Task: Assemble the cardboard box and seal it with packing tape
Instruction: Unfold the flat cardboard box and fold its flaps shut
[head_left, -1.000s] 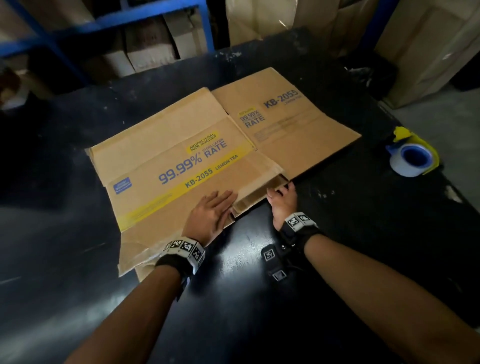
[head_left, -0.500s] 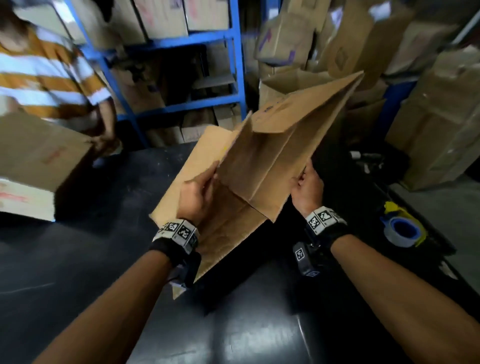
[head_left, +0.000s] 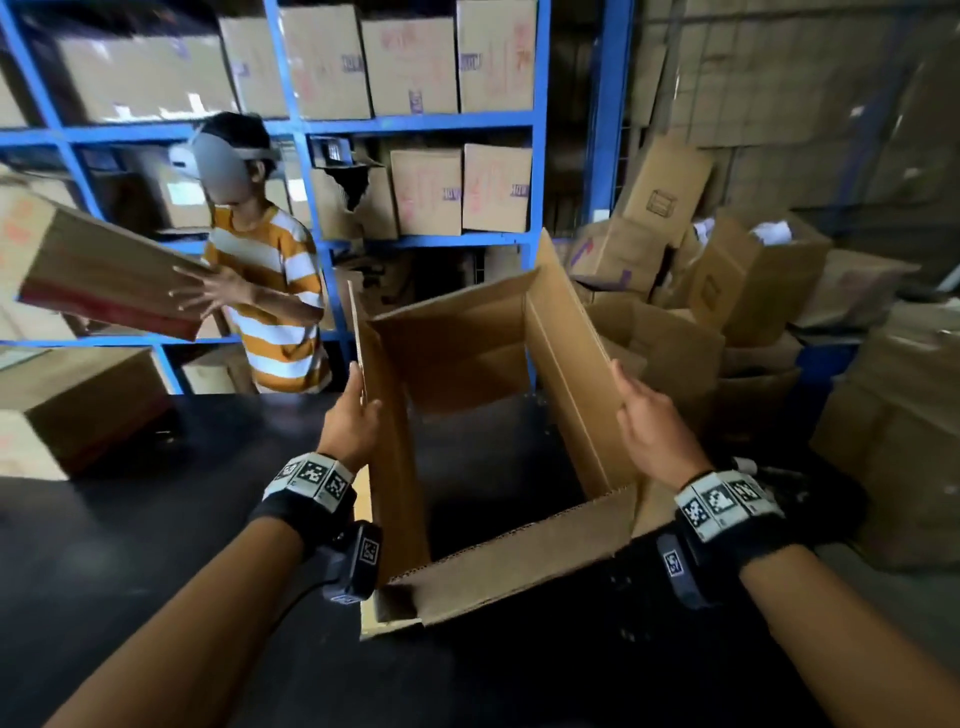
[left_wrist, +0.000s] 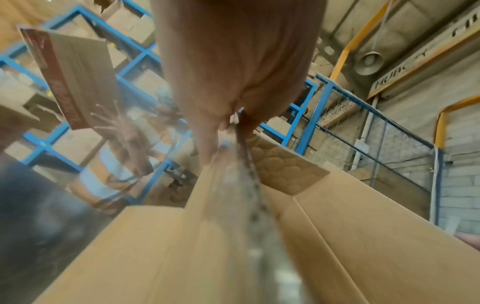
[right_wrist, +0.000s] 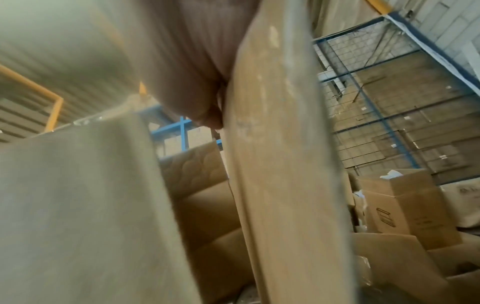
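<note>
The brown cardboard box stands on the black table, spread into a rectangular tube; the table shows through its open bottom. My left hand pinches the top edge of the left wall, thumb inside. My right hand grips the top edge of the right wall. In the left wrist view my left hand clamps the blurred cardboard edge, with the box open beyond. In the right wrist view my right hand presses against a box panel. The packing tape is not in view.
Across the table a person in an orange striped shirt handles another box. Blue shelving full of cartons stands behind. A closed carton sits on the table at left. Loose boxes pile up at right.
The flattened box has been lifted off the table and pulled open into a tube. My hands have moved apart, each holding one side wall. The view has tilted up.
</note>
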